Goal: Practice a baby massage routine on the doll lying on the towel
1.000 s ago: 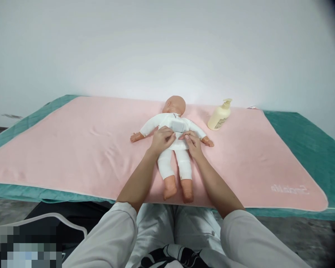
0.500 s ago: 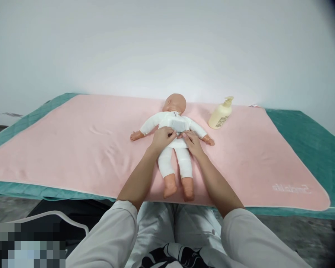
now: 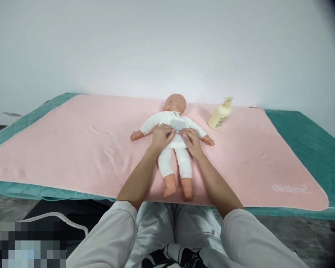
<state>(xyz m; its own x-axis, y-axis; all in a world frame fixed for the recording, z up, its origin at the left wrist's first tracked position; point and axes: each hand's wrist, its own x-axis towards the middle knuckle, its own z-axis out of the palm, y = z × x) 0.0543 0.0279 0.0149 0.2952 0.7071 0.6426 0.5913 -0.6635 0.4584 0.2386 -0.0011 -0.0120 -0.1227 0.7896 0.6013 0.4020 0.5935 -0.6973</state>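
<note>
A baby doll (image 3: 165,160) with a white cloth body lies on its front on a pink blanket (image 3: 72,149). Its head points away from me and its arms are spread. A grey rectangular patch (image 3: 179,124) shows on its upper back. My left hand (image 3: 162,137) is on the left of the back, fingers curled and thumb drawn in at the fabric just below the patch. Across from it, my right hand (image 3: 192,140) has fingers and thumb closed together on the same strip of the back. The fingertips nearly meet, and the pinched cloth is mostly hidden.
A cream pump bottle (image 3: 220,116) stands right of the doll's head. Beneath the blanket, a green cover (image 3: 312,145) shows at both sides and along the front edge. A white wall (image 3: 167,48) rises behind. Low on the left is a white cable (image 3: 56,213).
Both hands have shifted slightly up the doll's back, towards its head, and their fingertips now sit at the lower edge of the patch. The doll and bottle stay in place.
</note>
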